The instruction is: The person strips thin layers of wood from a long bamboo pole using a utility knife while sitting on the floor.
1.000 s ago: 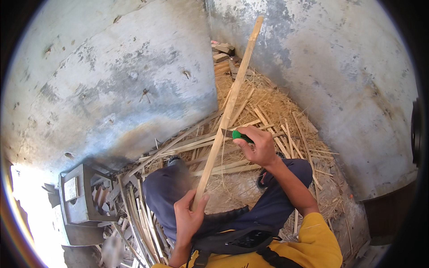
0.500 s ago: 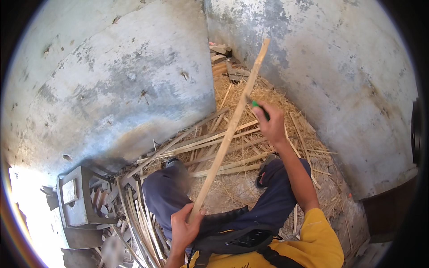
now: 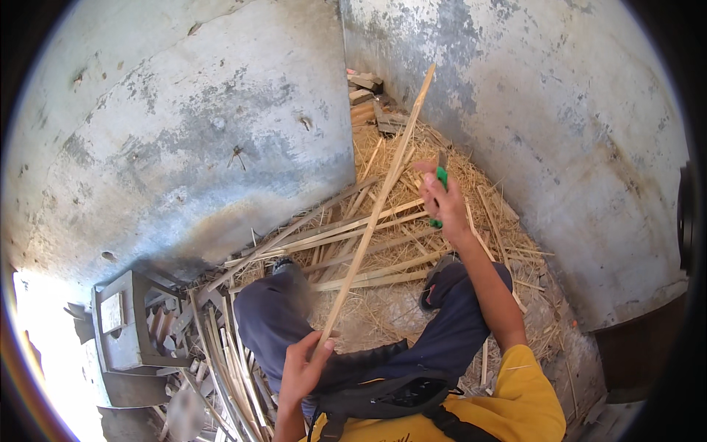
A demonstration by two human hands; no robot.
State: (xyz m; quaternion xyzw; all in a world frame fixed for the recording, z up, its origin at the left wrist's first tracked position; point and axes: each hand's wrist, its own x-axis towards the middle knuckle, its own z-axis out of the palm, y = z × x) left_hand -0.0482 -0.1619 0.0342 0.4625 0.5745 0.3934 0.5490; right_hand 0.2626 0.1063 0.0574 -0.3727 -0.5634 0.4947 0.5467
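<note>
A long, pale strip of bamboo or wood (image 3: 374, 217) slants up and away from me, its far tip near the corner of the walls. My left hand (image 3: 300, 368) is closed around its near end, just above my lap. To the right of the strip, my right hand (image 3: 446, 205) grips a green-handled knife (image 3: 442, 175), whose short blade points up. The knife stands apart from the strip, and a fingertip of that hand is blurred.
Straw-like shavings and several loose strips (image 3: 383, 276) cover the floor around my feet. More strips (image 3: 232, 361) are heaped at the lower left beside a grey box-shaped frame (image 3: 118, 361). Stained walls (image 3: 243, 118) meet ahead, with wood pieces (image 3: 362, 88) in the corner.
The strip has turned so a narrower side shows, and its far end has shifted slightly left. My right hand has drawn the knife off the strip and tipped its blade upward.
</note>
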